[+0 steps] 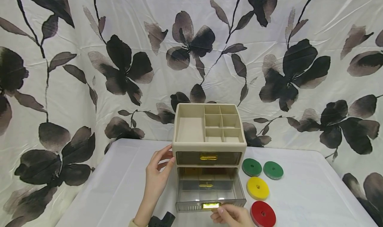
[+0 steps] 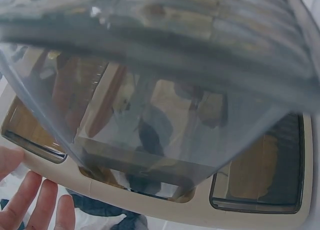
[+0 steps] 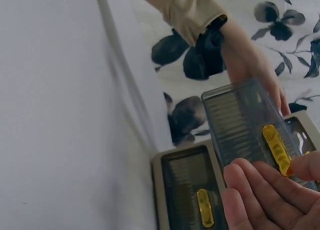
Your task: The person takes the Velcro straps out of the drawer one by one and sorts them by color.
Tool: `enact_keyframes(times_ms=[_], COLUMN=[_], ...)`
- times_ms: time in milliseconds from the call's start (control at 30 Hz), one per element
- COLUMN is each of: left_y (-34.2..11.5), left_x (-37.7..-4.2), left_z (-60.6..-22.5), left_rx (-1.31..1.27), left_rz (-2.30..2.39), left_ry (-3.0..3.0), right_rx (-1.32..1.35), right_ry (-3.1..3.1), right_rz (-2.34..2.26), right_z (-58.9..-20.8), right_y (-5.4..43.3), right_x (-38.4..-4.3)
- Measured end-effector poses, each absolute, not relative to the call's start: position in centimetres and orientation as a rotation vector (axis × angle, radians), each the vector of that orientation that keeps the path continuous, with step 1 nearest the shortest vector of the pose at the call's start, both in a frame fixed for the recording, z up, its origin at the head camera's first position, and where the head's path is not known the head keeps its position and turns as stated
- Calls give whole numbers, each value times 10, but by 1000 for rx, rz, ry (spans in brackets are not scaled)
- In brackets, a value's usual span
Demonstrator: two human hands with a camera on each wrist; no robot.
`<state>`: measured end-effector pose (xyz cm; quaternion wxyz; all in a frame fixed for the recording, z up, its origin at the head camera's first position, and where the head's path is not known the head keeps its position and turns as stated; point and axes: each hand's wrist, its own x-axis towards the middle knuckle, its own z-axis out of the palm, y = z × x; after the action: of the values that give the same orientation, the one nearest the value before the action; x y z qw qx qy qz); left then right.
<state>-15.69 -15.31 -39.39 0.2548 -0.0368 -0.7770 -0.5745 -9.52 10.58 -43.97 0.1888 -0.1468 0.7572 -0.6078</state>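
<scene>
The left hand [image 1: 158, 170], fingers spread, touches the box [image 1: 209, 147]; the right hand [image 1: 232, 215] pinches the drawer handle [image 1: 210, 205]. Slide it straight, gently.

The organizer body [image 1: 210, 147] looks like smooth, matt plastic; the open drawer [image 1: 190, 207] is glossy, see-through plastic, its handle [image 1: 211, 206] shiny and metallic-looking. The backdrop [image 1: 134, 27] is creased cloth; the tabletop [image 1: 308, 187] looks smooth.

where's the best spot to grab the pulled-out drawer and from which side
Probably by its gold handle, pinched from the front: the handle sits midway across the drawer's front, and the pulled-out drawer juts forward out of the organizer. The right hand is at the handle's right end.
</scene>
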Motion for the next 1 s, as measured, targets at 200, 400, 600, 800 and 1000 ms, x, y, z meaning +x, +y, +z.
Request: enact_keyframes(times_ms=[200, 400, 600, 800, 1000], left_y=[-152, -152, -153, -152, -153], left_x=[-157, -157, -157, -156, -157], left_z=[-393, -393, -395, -394, -394], left_rx=[-114, -92, -78, -83, -80], left_rz=[-1571, -1553, -1547, -1545, -1513], left_ry=[-2106, -2119, -2126, -2123, -2130], right_rx=[-337, -285, -288, -318, -298], right_ry=[2136, 2155, 2148, 2144, 2164], right_rz=[-1735, -1715, -1750, -1768, -1784], right_z=[-437, -434, -434, -431, -432], right_y=[108, 108, 105, 100, 96], right_x=[-101, -106, -112, -121, -129])
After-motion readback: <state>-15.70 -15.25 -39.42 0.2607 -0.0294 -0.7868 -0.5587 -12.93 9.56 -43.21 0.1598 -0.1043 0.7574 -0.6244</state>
